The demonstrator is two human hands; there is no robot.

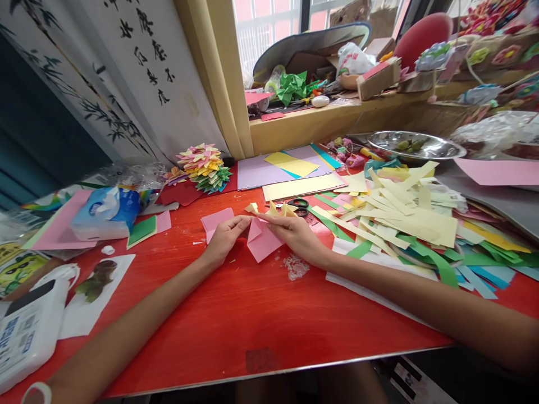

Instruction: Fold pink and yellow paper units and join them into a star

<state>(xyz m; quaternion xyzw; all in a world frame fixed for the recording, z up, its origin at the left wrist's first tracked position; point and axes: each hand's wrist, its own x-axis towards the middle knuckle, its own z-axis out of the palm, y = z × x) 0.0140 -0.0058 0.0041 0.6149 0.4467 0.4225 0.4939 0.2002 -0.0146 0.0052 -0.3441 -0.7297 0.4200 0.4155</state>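
Note:
A folded piece of pink paper is held between my two hands, just above the red table. My left hand is closed, thumb and fingers pinching the paper's upper left corner. From the other side, my right hand grips its upper edge, with the fingers pointing left; some fingertips are hidden. Beside my left hand lies another pink sheet. Small folded yellow paper pieces sit just behind my right hand, and black-handled scissors rest behind them.
Cut paper strips heap up on the right. A layered origami piece stands at the back, left of coloured sheets. A blue tissue pack and a white device are on the left. A metal plate lies far right.

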